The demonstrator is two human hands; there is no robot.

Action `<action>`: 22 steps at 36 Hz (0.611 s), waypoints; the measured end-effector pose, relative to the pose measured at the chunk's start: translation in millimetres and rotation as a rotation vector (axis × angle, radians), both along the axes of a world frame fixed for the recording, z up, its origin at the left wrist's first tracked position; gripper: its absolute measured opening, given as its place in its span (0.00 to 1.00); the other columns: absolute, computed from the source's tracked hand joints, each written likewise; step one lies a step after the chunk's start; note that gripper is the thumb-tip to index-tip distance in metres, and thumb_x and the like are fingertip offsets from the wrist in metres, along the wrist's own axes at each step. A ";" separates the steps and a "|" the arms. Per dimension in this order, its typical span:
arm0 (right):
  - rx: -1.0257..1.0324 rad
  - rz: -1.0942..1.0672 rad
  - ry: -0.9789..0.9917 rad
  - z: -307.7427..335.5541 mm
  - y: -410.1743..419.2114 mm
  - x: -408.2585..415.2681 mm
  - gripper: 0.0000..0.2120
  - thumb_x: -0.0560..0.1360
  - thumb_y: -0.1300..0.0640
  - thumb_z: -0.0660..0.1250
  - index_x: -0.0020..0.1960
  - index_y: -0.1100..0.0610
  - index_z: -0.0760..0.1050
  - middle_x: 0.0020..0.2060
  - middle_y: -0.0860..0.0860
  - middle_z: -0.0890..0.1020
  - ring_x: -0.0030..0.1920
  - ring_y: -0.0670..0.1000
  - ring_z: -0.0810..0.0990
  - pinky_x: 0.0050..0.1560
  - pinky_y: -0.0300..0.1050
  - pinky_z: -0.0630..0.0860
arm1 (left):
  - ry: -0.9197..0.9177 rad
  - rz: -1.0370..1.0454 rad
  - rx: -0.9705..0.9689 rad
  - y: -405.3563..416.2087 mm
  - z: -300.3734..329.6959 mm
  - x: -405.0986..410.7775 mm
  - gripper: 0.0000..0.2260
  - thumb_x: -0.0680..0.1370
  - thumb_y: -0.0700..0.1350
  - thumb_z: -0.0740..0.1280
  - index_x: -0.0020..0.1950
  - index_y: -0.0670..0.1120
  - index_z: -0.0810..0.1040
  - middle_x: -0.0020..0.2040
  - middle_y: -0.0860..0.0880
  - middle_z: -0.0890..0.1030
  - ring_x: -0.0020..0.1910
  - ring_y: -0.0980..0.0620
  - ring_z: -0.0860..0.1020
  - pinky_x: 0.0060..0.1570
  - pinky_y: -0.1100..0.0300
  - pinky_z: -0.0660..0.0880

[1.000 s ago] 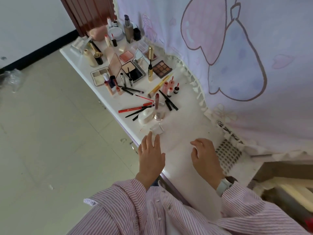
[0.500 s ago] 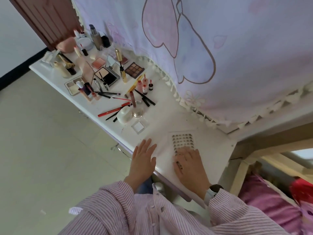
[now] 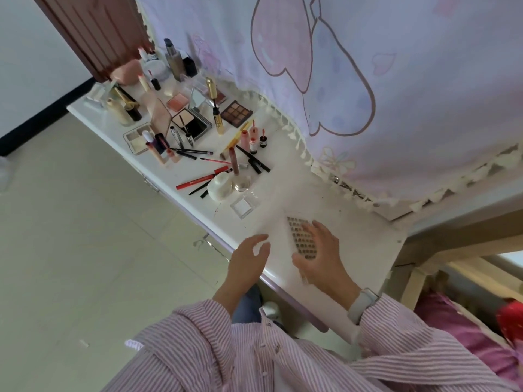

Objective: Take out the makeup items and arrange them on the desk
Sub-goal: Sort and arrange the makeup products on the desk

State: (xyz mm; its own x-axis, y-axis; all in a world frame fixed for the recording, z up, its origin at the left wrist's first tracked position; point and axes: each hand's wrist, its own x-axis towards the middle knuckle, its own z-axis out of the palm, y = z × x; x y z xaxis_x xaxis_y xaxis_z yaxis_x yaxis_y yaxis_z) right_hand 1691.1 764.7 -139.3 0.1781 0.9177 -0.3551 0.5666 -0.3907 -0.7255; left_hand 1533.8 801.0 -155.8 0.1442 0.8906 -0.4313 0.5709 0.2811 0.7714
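Resting flat on the dotted sheet (image 3: 301, 236), the right hand (image 3: 321, 257) has slid it nearer; the left hand (image 3: 249, 260) hovers released beside it, other makeup items (image 3: 198, 131) beyond on the counter (image 3: 365, 247).

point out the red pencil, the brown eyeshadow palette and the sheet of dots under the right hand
red pencil (image 3: 202, 178), head view, middle of its shaft
brown eyeshadow palette (image 3: 236, 114), head view, centre of the pans
sheet of dots (image 3: 300, 237), head view, uncovered dots left of the fingers
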 end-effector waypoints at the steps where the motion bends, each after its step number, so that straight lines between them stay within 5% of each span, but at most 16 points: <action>1: -0.008 -0.028 0.171 5.1 1.0 -0.6 0.27 0.70 0.51 0.65 0.67 0.44 0.61 0.67 0.47 0.63 0.68 0.51 0.60 0.64 0.53 0.67 | -0.114 0.076 -0.056 2.0 8.8 1.8 0.14 0.80 0.49 0.60 0.65 0.49 0.73 0.67 0.49 0.73 0.64 0.53 0.71 0.64 0.59 0.65; 3: -0.040 -0.020 0.402 14.2 3.8 -2.0 0.19 0.71 0.49 0.63 0.61 0.39 0.65 0.63 0.46 0.69 0.65 0.51 0.67 0.59 0.49 0.71 | -0.446 0.242 -0.249 4.4 24.0 4.9 0.18 0.78 0.52 0.62 0.67 0.50 0.69 0.67 0.48 0.72 0.60 0.51 0.74 0.62 0.54 0.70; 5: -0.030 0.026 0.523 22.4 7.2 -4.4 0.17 0.71 0.46 0.62 0.59 0.38 0.67 0.61 0.45 0.73 0.62 0.50 0.72 0.58 0.47 0.74 | -0.721 0.353 -0.446 7.3 31.7 4.4 0.32 0.70 0.61 0.66 0.71 0.53 0.62 0.68 0.49 0.68 0.63 0.45 0.72 0.62 0.46 0.71; 7: 0.017 0.078 0.539 29.0 9.6 -8.2 0.18 0.70 0.43 0.61 0.59 0.39 0.68 0.61 0.43 0.73 0.61 0.46 0.73 0.56 0.38 0.74 | -0.854 0.336 -0.499 9.6 34.0 2.3 0.47 0.58 0.71 0.70 0.73 0.58 0.58 0.70 0.51 0.65 0.66 0.42 0.69 0.62 0.42 0.70; 10: 0.070 0.132 0.534 39.5 13.4 -16.8 0.16 0.70 0.46 0.59 0.57 0.40 0.68 0.59 0.39 0.73 0.59 0.40 0.72 0.48 0.28 0.72 | -0.930 0.285 -0.447 14.7 38.8 0.8 0.54 0.53 0.72 0.72 0.74 0.59 0.55 0.71 0.50 0.64 0.66 0.44 0.70 0.59 0.43 0.73; 13: 0.092 0.193 0.488 43.3 16.3 -21.2 0.16 0.71 0.49 0.60 0.58 0.39 0.67 0.59 0.37 0.72 0.58 0.35 0.71 0.53 0.30 0.70 | -0.936 0.272 -0.410 18.9 45.5 -1.2 0.51 0.55 0.70 0.73 0.73 0.57 0.58 0.69 0.47 0.67 0.64 0.45 0.72 0.58 0.46 0.75; 17: 0.108 0.231 0.447 54.3 22.9 -19.3 0.14 0.75 0.56 0.64 0.55 0.40 0.68 0.55 0.39 0.75 0.55 0.33 0.73 0.46 0.24 0.71 | -0.832 0.288 -0.254 21.5 57.5 -2.3 0.30 0.69 0.62 0.67 0.69 0.56 0.64 0.65 0.49 0.70 0.61 0.48 0.74 0.58 0.46 0.75; 22: 0.068 0.367 0.285 70.2 36.8 -12.1 0.11 0.75 0.57 0.64 0.53 0.43 0.71 0.47 0.36 0.78 0.49 0.33 0.77 0.46 0.27 0.73 | -0.700 0.415 -0.030 21.1 60.1 -0.5 0.22 0.70 0.53 0.73 0.61 0.55 0.70 0.65 0.48 0.68 0.54 0.51 0.78 0.48 0.56 0.79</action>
